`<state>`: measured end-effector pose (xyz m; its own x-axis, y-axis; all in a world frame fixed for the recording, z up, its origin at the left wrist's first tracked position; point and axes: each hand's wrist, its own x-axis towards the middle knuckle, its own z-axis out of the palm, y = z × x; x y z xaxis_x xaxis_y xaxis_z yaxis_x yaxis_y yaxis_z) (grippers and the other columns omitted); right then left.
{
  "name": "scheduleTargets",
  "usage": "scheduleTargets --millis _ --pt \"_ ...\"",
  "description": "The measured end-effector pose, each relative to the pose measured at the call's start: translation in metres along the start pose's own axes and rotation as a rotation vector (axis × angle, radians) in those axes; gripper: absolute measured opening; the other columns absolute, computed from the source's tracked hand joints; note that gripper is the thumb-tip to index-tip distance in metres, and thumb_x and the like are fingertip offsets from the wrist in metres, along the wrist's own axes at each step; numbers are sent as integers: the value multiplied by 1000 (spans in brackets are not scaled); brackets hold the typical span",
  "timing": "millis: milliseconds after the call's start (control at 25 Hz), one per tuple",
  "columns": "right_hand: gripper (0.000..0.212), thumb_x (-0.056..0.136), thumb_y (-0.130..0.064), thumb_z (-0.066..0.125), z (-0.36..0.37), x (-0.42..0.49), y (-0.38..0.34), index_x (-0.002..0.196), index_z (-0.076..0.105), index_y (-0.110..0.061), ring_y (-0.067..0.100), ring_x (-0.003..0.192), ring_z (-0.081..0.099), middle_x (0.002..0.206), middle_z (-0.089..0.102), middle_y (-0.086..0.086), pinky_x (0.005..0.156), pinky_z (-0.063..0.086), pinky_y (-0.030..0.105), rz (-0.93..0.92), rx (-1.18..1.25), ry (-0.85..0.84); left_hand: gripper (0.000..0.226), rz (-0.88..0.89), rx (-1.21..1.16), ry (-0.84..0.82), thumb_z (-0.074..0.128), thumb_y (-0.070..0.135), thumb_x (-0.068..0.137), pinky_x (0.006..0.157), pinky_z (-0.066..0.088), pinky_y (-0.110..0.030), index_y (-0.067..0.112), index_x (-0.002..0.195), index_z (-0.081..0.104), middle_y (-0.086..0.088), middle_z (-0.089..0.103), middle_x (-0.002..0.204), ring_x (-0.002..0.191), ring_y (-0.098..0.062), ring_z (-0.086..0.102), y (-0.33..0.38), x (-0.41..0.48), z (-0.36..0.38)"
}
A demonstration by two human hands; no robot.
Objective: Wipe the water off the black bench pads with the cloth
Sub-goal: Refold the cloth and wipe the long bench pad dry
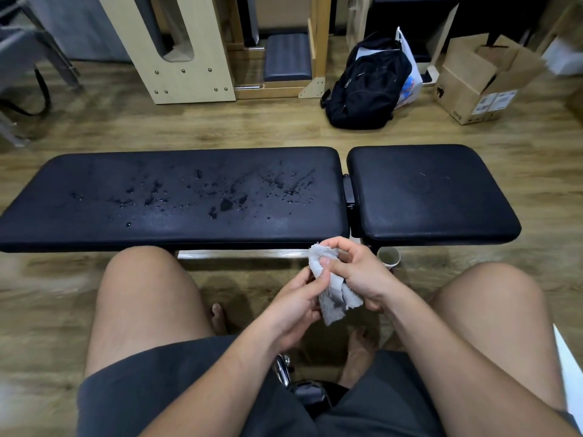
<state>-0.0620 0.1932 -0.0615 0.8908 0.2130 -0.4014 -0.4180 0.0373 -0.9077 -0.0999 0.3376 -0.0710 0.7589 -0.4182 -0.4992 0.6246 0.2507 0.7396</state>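
I am watching two hands holding the one cloth (331, 287) over open floor (239, 279), just short of the near edge of the long pad (94, 216): left hand (293, 307) pinching its lower part, right hand (358, 275) curling round the top. Two pads are lying ahead with a narrow gap between them, water (225, 205) beading on the long pad, the short pad (432, 190) looking dry; one cup (389, 257) is standing below its edge

Long black vinyl bench pad (94, 222) carries scattered water droplets (225, 205) mid-surface. Shorter black square pad (432, 197) sits just beside it, above wood-plank floor (220, 127).
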Motion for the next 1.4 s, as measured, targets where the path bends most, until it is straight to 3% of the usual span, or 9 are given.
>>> scheduleTargets --millis 320,520,640,760,880,1000,1200,1320,1400 --pt "17 90 -3 61 2 -3 1 100 62 -16 19 71 63 88 66 11 65 54 31 -46 49 -2 42 11 -191 -57 48 28 98 103 47 -46 17 139 50 -17 59 134 124 -31 56 0 -9 10" --pt "34 81 -16 72 -9 -5 -4 109 61 -31 10 81 63 103 64 -6 77 54 28 -193 -283 301 32 128 -119 119 47 6 98 103 44 -58 11 128 56 -16 68 116 101 -33 66 -5 -4 14" --pt "27 84 -29 71 -3 -9 -4 109 62 -25 13 84 66 96 67 -6 69 52 23 -39 -179 255 34 212 70 192 54 2 95 98 49 -55 14 126 58 -15 69 116 109 -33 66 3 6 14" --pt "5 89 -17 64 10 3 -1 93 67 -16 30 77 69 84 73 6 65 56 42 -89 -212 369 45 271 304 249 68 18 82 89 56 -50 26 125 57 -6 62 126 112 -26 64 8 18 8" --pt "4 87 -23 63 -6 57 -19 89 64 -20 27 80 69 85 72 3 72 57 50 -109 -258 512 59 287 929 382 63 34 86 107 43 -43 26 140 42 5 33 149 131 -20 45 22 30 -20" --pt "37 85 -29 61 -20 111 -37 121 55 -25 27 111 56 120 61 4 95 47 46 -76 -852 581 63 319 1501 497 51 35 95 121 17 -42 20 151 26 -2 16 161 146 -25 19 46 42 -45" --pt "53 100 -26 35 16 119 1 149 27 -8 33 146 14 158 17 18 115 19 47 -116 -1425 411 70 124 1776 375 55 40 90 117 13 -61 20 152 30 -9 21 161 146 -43 15 56 58 -52" --pt "51 98 -14 37 -9 175 -24 148 26 -8 33 145 15 157 16 17 112 24 49 -103 -1492 396 71 116 1809 351 75 38 71 106 37 -62 10 134 57 -16 52 142 130 -51 42 50 68 -56" --pt "53 96 -10 37 -29 233 -50 147 26 -10 33 143 20 154 20 16 108 30 46 -112 -1539 378 75 112 1843 341 69 37 77 111 30 -61 12 144 45 -16 41 151 136 -51 32 55 68 -59"
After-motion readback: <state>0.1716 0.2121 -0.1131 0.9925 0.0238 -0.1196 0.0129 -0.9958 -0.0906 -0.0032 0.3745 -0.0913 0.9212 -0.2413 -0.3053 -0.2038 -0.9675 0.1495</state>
